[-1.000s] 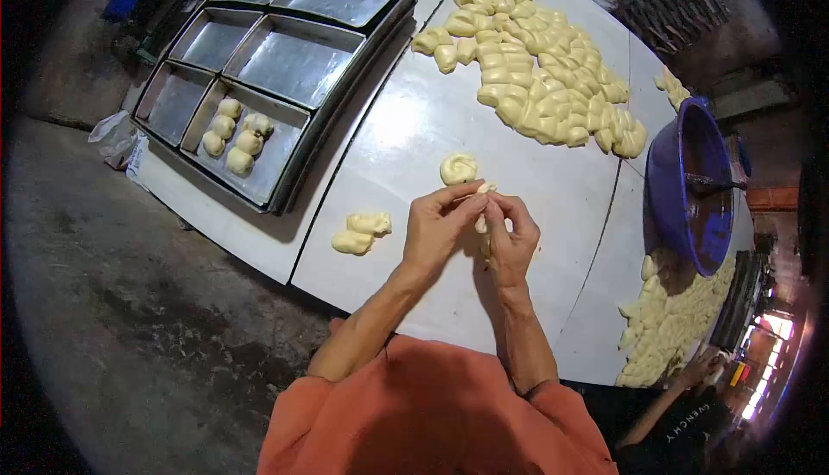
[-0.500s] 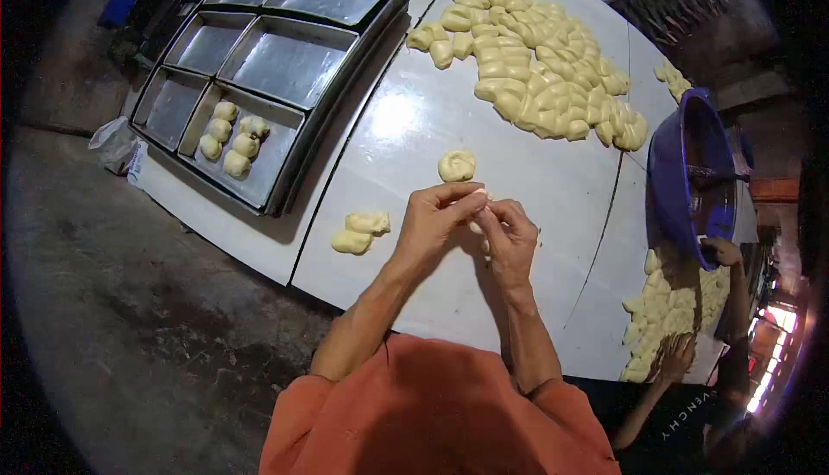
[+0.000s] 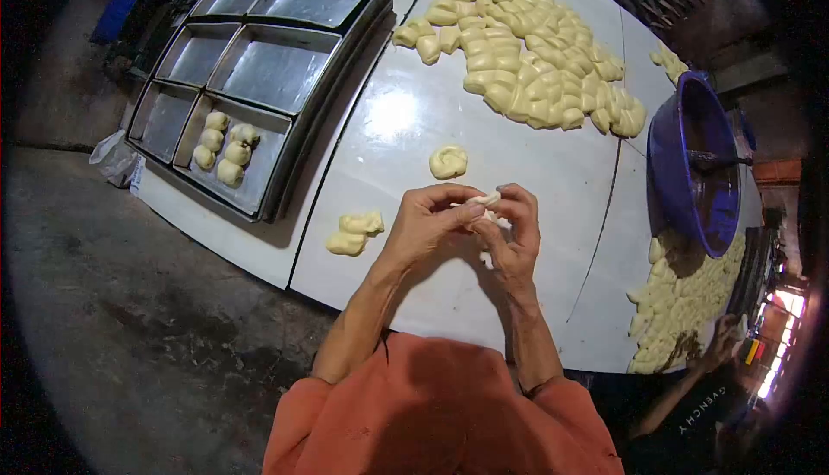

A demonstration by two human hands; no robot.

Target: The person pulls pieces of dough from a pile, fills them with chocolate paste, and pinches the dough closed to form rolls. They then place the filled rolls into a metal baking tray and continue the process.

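Observation:
Both my hands meet over the white table [image 3: 432, 294], pinching one small piece of pale dough [image 3: 485, 201] between them. My left hand [image 3: 436, 216] has thumb and index finger closed on its left side. My right hand [image 3: 515, 233] grips the other side, fingers bent. Just beyond them lies a flattened round of dough [image 3: 448, 162] with a dimpled middle. To the left of my left hand are two dough pieces [image 3: 347, 243] lying against each other. My fingers partly cover the held dough.
At left, a dark-framed set of metal pans [image 3: 281, 65] has several dough balls [image 3: 231, 154] in one pan. A large mass of dough pieces [image 3: 535, 60] covers the far table. At right are a purple basin [image 3: 669, 164], more dough [image 3: 682, 302] and a co-worker's arm [image 3: 691, 380].
My right fingers have lifted and spread a little, showing more of the held dough. The whole view has shifted slightly. The co-worker's hand has left the basin's rim.

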